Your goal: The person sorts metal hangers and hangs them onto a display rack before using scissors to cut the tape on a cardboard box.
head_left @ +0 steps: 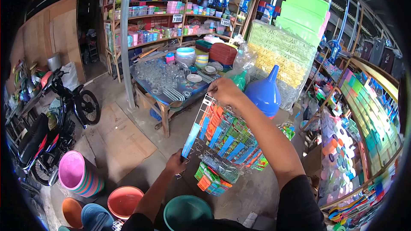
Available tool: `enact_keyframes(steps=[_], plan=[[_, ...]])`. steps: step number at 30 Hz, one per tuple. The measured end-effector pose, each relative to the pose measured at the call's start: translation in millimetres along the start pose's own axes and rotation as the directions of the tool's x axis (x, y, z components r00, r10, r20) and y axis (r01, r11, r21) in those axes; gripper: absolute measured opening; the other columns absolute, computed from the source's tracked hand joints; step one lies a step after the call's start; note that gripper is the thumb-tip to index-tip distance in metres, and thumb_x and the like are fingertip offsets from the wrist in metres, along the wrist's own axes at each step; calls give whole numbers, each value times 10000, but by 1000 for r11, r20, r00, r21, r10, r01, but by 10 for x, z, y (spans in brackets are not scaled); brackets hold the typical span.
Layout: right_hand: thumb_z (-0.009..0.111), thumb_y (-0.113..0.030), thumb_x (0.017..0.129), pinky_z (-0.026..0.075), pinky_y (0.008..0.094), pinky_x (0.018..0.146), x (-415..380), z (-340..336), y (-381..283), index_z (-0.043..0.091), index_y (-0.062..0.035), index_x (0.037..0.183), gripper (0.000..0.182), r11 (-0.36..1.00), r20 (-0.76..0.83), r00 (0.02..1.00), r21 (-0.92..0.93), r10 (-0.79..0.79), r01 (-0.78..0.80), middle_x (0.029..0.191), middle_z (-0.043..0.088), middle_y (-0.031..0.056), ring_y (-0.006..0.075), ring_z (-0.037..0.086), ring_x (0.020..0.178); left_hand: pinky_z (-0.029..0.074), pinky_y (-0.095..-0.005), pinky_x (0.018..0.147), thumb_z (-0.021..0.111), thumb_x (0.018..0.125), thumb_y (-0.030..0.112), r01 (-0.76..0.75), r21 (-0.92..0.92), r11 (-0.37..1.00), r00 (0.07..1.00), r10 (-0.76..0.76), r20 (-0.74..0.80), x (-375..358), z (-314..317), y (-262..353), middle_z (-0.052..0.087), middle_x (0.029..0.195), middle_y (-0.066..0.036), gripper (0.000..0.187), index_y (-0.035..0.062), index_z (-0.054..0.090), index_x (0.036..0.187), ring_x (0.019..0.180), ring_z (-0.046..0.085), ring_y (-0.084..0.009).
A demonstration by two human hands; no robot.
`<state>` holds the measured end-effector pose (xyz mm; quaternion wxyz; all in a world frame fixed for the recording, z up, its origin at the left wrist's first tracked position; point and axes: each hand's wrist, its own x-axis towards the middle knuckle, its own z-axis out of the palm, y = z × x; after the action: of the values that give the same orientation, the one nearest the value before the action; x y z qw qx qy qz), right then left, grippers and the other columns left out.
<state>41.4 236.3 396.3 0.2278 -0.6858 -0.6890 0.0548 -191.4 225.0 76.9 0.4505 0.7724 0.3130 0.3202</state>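
A wire display rack (204, 110) hangs tilted in front of me, full of packaged goods on blue, orange and green cards (233, 139). My right hand (223, 90) is closed around its upper corner. Lower down, my left hand (174, 163) is closed at the rack's near edge, by the lower end of a long blue strip (191, 140); its fingertips are partly hidden. Small metal hooks stick out near that hand. More orange and green packets (212, 179) hang at the rack's bottom. What the packets contain is too small to tell.
A low table (165, 113) with glassware and plates stands ahead. Right of it are a big blue funnel (263, 94) and stacked patterned containers (278, 55). Pink tubs (72, 170), a red basin (125, 201) and a green basin (187, 214) sit near my feet. A motorcycle (51, 132) is at left.
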Motion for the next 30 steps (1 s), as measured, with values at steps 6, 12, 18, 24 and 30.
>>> enact_keyframes(steps=[6,12,18,24,30], plan=[[736,-176,761,528,396,810,86,93,-54,732,-55,866,161,984,36,999,-179,16,-9,902,704,161,328,676,869,511,-446,810,703,856,341,34,264,964,999,-28,-26,329,119,-247,629,1031,-191,500,63,518,1228,934,632,-363],[729,-174,761,531,405,801,48,93,-73,733,-61,816,126,984,0,992,-132,125,-123,889,702,168,330,676,853,516,-419,848,759,818,328,-37,197,980,998,48,-51,685,246,-447,632,1084,-180,587,60,520,1282,1003,636,-327],[694,-140,772,539,411,817,51,131,-2,727,-55,808,98,964,-80,994,-248,79,-96,887,694,186,344,675,875,516,-400,883,789,790,236,-48,90,995,998,45,33,1011,253,-411,644,1139,-160,571,58,543,1274,1033,645,-299],[617,-71,789,537,453,857,-43,221,-67,690,-5,895,145,941,-145,988,-326,45,-91,968,668,237,400,655,913,523,-409,887,766,793,170,-40,-165,986,996,52,74,1199,575,-681,643,1152,-171,575,137,534,1318,1027,643,-326],[553,12,788,534,473,860,-76,196,-170,655,24,922,170,915,-163,986,-395,24,-87,1078,613,262,411,627,994,504,-417,931,748,813,218,-78,-47,996,995,81,64,1129,653,-439,635,1168,-174,556,101,530,1310,1063,626,-343]])
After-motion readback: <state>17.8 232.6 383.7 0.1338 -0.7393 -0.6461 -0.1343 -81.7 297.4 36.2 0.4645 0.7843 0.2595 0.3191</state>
